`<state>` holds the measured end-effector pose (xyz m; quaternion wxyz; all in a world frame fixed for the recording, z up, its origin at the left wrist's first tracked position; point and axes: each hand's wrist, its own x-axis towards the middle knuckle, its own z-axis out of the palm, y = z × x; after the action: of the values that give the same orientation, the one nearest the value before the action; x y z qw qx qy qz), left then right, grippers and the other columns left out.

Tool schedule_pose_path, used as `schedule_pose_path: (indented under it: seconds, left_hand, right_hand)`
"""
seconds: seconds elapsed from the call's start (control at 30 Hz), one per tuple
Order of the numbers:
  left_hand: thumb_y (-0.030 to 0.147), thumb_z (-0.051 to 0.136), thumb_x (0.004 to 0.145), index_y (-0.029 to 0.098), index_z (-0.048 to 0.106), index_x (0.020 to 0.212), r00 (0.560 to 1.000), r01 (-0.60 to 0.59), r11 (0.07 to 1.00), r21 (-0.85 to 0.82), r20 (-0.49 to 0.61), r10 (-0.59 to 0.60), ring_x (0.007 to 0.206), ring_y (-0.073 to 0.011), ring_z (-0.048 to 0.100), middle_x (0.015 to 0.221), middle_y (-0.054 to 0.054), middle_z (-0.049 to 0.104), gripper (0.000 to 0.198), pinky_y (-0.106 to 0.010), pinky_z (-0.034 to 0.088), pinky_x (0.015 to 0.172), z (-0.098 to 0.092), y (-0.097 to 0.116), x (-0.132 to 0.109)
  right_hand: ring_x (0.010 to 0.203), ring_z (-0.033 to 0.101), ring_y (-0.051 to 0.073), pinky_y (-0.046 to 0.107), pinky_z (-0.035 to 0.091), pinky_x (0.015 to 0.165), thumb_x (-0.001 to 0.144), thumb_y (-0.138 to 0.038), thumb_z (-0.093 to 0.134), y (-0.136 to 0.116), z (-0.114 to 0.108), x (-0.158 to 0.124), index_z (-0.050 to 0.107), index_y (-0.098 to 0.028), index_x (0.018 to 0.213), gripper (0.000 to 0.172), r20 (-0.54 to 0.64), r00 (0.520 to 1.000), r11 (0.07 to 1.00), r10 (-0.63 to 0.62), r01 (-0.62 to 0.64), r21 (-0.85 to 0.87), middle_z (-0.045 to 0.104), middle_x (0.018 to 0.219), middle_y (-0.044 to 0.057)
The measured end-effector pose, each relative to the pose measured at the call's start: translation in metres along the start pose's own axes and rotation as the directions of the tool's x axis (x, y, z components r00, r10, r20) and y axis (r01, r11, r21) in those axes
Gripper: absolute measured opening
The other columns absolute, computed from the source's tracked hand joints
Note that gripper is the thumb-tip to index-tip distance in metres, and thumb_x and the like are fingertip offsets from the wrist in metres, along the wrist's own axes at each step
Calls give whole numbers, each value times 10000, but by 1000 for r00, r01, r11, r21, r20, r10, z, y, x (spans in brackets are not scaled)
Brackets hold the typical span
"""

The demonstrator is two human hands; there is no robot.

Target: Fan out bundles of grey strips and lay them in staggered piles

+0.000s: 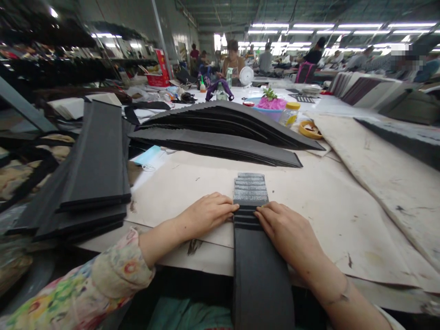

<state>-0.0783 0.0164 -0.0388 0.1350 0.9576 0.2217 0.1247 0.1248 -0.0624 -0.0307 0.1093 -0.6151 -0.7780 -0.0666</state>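
In front of me a staggered stack of dark grey strips [261, 270] runs over the table's near edge. Its far ends are stepped, and the outermost ones look whitish and speckled. My left hand [215, 211] is closed, with its fingertips pressed to the left edge of the stepped part. On the opposite edge my right hand [280, 224] is closed too, thumb and fingers pinching the strips. Beyond them lies a long fanned pile of dark strips [220, 140]. More dark panels [96, 156] are piled at the left.
Beige sheeting [185, 178] with dark stains covers the table. Farther back are a jar with a yellow lid [290, 113], a yellow dish [310, 129], a basin with pink plastic [270, 103] and a white fan [246, 76]. Several people are in the background.
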Motion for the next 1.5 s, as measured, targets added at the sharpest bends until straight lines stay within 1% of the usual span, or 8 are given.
schedule_pose_path:
  seconds: [0.17,0.33,0.63,0.83,1.03,1.2,1.37,1.5]
  left_hand:
    - [297,396,885,162,622,854,977,209,978,-28,36,-208,825,-154,542,833,-35,615,265,-262,405,753,-9,-8,8]
    - [324,429,842,182,623,858,911,409,896,-175,17,-413,775,-151,558,841,-20,633,241,-251,394,684,-7,-17,28]
    - [258,528,726,156,520,661,908,386,812,-438,22,-419,624,-112,493,633,23,526,121,-223,384,600,-4,-9,50]
    - [295,457,789,150,501,953,835,535,531,-657,319,-447,600,-104,506,684,18,529,223,-240,429,589,-21,6,60]
    - [246,490,772,135,488,1141,895,426,767,-479,346,-282,787,-130,540,868,-27,601,385,-221,425,686,-19,6,90]
    - [85,519,636,134,543,1083,937,231,942,-243,316,-148,800,-154,561,902,-31,620,450,-228,429,692,-6,12,109]
    - [94,494,649,162,615,880,957,143,988,-48,261,-126,779,-175,559,839,-26,627,270,-249,432,668,-4,21,105]
    - [107,488,710,157,619,888,981,86,996,29,174,-90,859,-191,552,899,-51,611,226,-281,437,767,-2,24,98]
  right_hand:
    - [692,571,169,296,426,630,874,-267,442,-3,2,-2,638,-187,838,215,-15,1000,1000,16,-17,-27,606,767,34]
    - [714,569,178,300,418,646,874,-260,443,-4,3,0,631,-183,815,211,-25,1000,1000,15,-15,-25,605,768,43]
    - [732,571,176,293,415,655,882,-260,426,-7,-2,-2,624,-186,816,221,52,997,999,47,-46,-24,611,779,51]
    - [805,572,199,317,426,732,878,-338,427,-12,-2,-7,620,-154,887,267,6,999,998,45,-45,-35,615,815,76]
    - [776,566,194,313,430,722,873,-313,435,-15,3,-8,608,-150,863,238,-50,997,997,53,-55,-57,601,772,76]
    - [771,569,203,325,435,704,865,-302,446,-15,3,-9,595,-153,862,211,-64,996,997,60,-63,-42,602,785,80]
    - [789,572,203,348,425,771,862,-300,453,-15,2,-11,582,-170,847,184,-85,994,998,67,-67,5,613,795,69]
    - [854,583,189,381,358,913,857,-280,472,-14,2,-13,583,-170,893,160,-107,992,997,60,-55,48,637,848,64]
